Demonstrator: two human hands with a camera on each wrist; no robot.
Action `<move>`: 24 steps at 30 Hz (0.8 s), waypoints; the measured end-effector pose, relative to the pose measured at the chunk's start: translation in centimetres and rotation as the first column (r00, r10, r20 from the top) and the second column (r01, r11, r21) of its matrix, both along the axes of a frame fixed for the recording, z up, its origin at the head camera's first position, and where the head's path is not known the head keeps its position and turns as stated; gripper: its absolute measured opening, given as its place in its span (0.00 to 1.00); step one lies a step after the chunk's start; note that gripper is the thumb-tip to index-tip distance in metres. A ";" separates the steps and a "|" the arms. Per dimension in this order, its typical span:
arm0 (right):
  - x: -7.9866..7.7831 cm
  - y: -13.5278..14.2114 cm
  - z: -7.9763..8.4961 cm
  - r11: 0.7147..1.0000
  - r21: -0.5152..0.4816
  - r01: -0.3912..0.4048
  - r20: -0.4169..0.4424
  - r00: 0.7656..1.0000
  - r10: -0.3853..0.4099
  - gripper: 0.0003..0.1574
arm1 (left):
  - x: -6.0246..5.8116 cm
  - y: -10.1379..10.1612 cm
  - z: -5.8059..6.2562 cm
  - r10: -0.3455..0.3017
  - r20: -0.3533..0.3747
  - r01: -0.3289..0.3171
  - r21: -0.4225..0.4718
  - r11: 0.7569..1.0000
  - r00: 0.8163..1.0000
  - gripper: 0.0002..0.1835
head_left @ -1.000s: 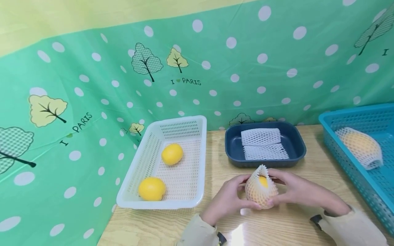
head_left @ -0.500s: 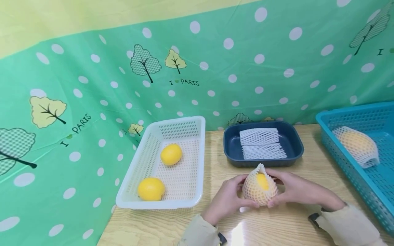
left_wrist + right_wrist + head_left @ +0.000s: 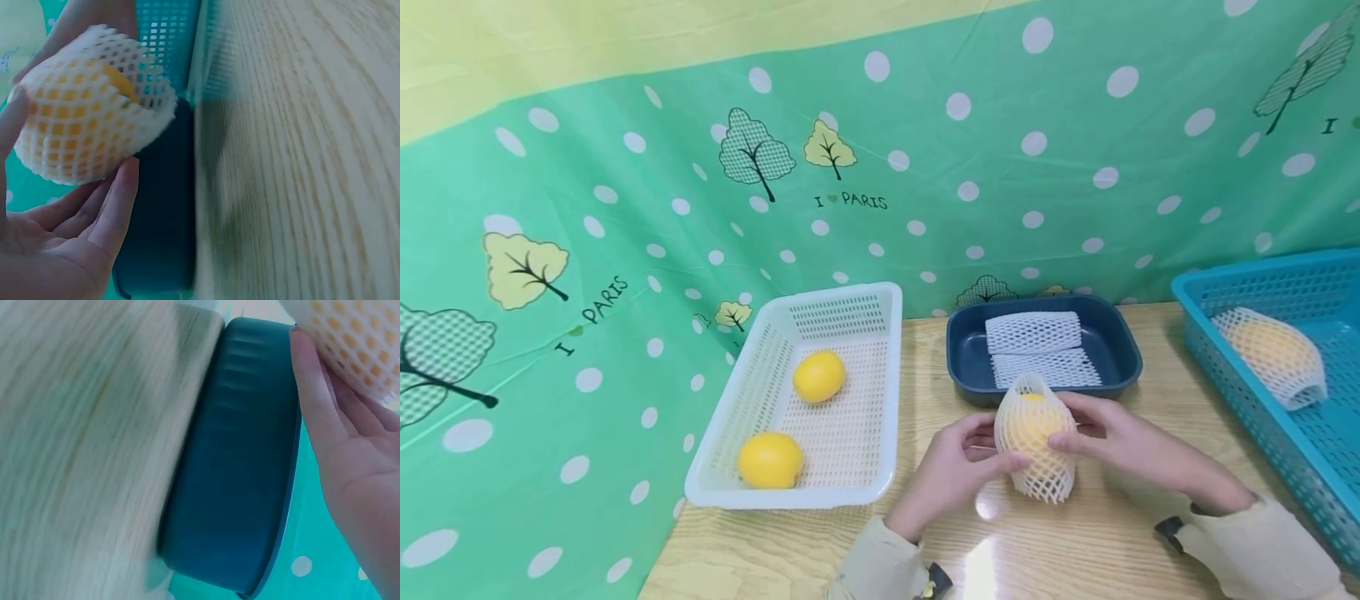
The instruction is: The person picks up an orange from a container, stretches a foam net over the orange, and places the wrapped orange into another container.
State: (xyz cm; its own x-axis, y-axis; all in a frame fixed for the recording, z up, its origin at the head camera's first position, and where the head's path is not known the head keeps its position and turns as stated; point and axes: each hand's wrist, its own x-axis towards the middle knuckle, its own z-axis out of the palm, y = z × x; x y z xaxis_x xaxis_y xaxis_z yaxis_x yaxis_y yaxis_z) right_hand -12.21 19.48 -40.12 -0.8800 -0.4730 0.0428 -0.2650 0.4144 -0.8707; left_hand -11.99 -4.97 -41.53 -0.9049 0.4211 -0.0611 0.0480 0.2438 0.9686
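Note:
Between both hands is a yellow fruit in a white foam net sleeve. My left hand holds its left side, thumb on the front of the net. From the right, my right hand grips it with the thumb on the front and the other fingers behind. In the left wrist view, a patch of bare yellow fruit shows through the sleeve's loose, jagged opening. Fingertips of the right hand lie against the netting in the right wrist view.
A white basket at left holds two bare yellow fruits. Behind the hands, a dark blue tray contains flat foam net sleeves. At right, a blue basket holds another netted fruit. A polka-dot cloth hangs behind.
The netted fruit has been turned more upright and shifted slightly up in the head view, now overlapping the tray's front edge. Both thumbs have moved higher on the net. Less bare yellow shows.

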 end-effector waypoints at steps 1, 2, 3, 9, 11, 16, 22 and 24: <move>0.0 -0.1 0.1 1.000 -0.005 0.003 -0.014 1.000 -0.003 0.30 | 0.0 0.0 0.1 0.004 -0.001 -0.004 -0.004 1.000 1.000 0.26; 0.0 -0.1 0.1 1.000 -0.010 0.005 -0.028 1.000 -0.005 0.27 | 0.0 0.0 0.2 0.005 -0.009 -0.005 -0.009 1.000 1.000 0.25; 0.0 -0.2 0.2 1.000 -0.014 0.005 -0.041 0.999 -0.006 0.25 | 0.0 0.0 0.3 0.005 -0.015 -0.006 -0.010 1.000 1.000 0.24; 0.2 -0.5 0.5 1.000 -0.023 0.019 -0.059 0.998 -0.021 0.20 | 0.1 0.0 0.5 0.016 -0.036 -0.015 0.014 1.000 0.999 0.22; 0.2 -0.6 0.6 0.999 -0.035 0.022 -0.044 0.999 -0.024 0.21 | 0.1 0.1 0.6 0.016 -0.035 -0.015 0.032 0.999 0.999 0.22; 0.3 -0.6 0.7 0.997 -0.078 0.015 0.022 1.000 -0.014 0.26 | 0.3 0.2 0.9 -0.022 -0.031 0.025 0.105 0.994 0.999 0.28; 0.3 -0.4 1.0 0.994 -0.112 0.016 0.054 0.999 -0.010 0.29 | 0.5 0.2 1.0 -0.046 0.007 0.044 0.182 0.982 0.999 0.35; 0.3 -0.5 1.1 0.994 -0.105 0.039 0.068 0.997 -0.032 0.31 | 0.5 0.2 0.9 -0.007 -0.001 0.007 0.166 0.986 1.000 0.34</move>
